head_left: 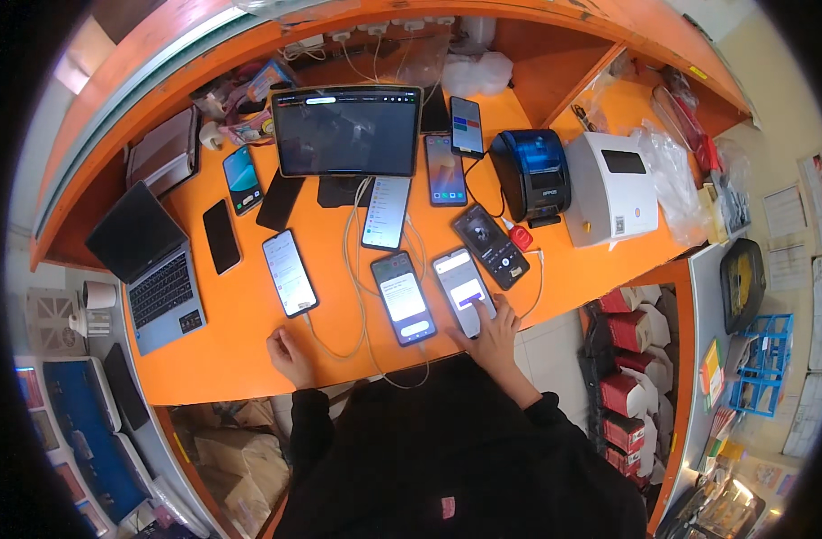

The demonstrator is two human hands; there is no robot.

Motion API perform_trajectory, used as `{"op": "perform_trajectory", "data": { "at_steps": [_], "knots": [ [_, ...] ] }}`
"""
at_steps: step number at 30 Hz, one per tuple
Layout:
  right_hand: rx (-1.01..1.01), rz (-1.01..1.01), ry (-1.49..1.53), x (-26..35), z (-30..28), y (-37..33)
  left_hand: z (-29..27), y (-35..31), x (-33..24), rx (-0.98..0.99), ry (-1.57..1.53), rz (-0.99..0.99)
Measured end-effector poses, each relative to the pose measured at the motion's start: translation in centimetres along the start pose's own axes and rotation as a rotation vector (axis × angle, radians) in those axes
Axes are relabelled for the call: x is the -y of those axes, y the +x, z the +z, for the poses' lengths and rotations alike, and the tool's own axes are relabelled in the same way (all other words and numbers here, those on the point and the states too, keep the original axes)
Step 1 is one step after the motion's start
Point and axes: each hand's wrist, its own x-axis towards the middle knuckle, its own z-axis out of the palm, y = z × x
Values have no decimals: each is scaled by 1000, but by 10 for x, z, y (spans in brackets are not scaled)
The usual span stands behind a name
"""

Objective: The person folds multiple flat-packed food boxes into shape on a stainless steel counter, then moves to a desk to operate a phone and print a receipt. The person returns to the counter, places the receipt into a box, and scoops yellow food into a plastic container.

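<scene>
Presently, my nearer right hand [495, 346], fingers spread, overlaps the near end of the smartphone [460, 283], whose long axis points forward-left.

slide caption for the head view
Right hand at a lit phone, left hand by the edge of an orange desk.

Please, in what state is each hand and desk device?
Right hand: on lit phone
Left hand: curled, seemingly empty
Laptop: open, screen dark
Large screen: on
Left front phone: lit, cabled
Middle front phone: lit
Rightmost phone: lit
Phone below screen: lit
Rearmost phone: lit
Second rear phone: lit
Rear left phone: lit
Phone nearest laptop: dark
Phone at left screen corner: unclear
Black printer: power unclear
White printer: power unclear
</scene>
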Motion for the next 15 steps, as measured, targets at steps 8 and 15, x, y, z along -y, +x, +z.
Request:
{"op": "perform_trajectory", "data": {
  "at_steps": [8, 15],
  "knots": [
    [-1, 30, 65, 3, -3, 2, 0, 0, -11, 25, 68, 10],
    [-102, 1, 57, 6, -9, 4, 0, 0, -5, 21, 58, -20]
  ]
}}
